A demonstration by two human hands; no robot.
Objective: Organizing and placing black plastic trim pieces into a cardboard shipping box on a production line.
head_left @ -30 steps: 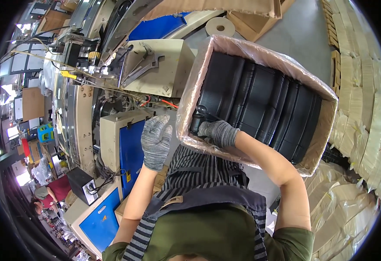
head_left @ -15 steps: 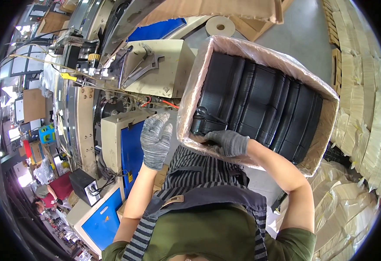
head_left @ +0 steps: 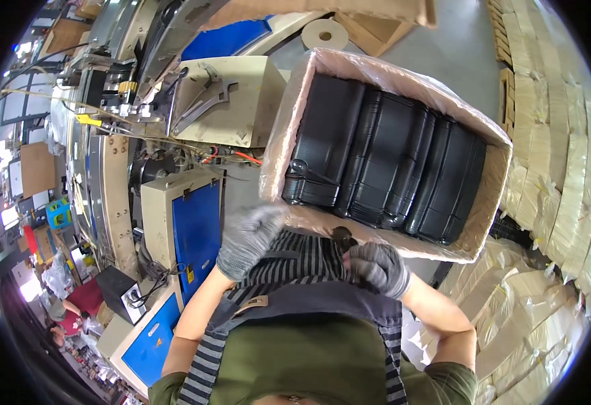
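Observation:
My right hand (head_left: 378,270), in a grey knit glove, is closed in front of my striped apron (head_left: 302,260). A dark rounded end, like the bowl of a black spoon (head_left: 342,234), sticks out above its fingertips; the rest is hidden in the hand. My gloved left hand (head_left: 250,241) hovers by the near left corner of the carton, its fingers smeared by motion. In the lined carton (head_left: 390,246) lie rows of tightly stacked black plastic pieces (head_left: 390,158). One loose black spoon (head_left: 312,172) rests on the left row.
To the left stands a machine with blue-doored cabinets (head_left: 198,236) and a beige box (head_left: 224,101) bearing a wrench (head_left: 204,108). A cardboard roll (head_left: 324,34) lies beyond the carton. Plastic-wrapped stacks (head_left: 552,155) line the right. Another person (head_left: 79,307) is far off at left.
My right hand has come out of the carton's near left corner toward my body, with the spoon-like piece in it. My left hand has moved slightly down and right, its fingers no longer stretched upward.

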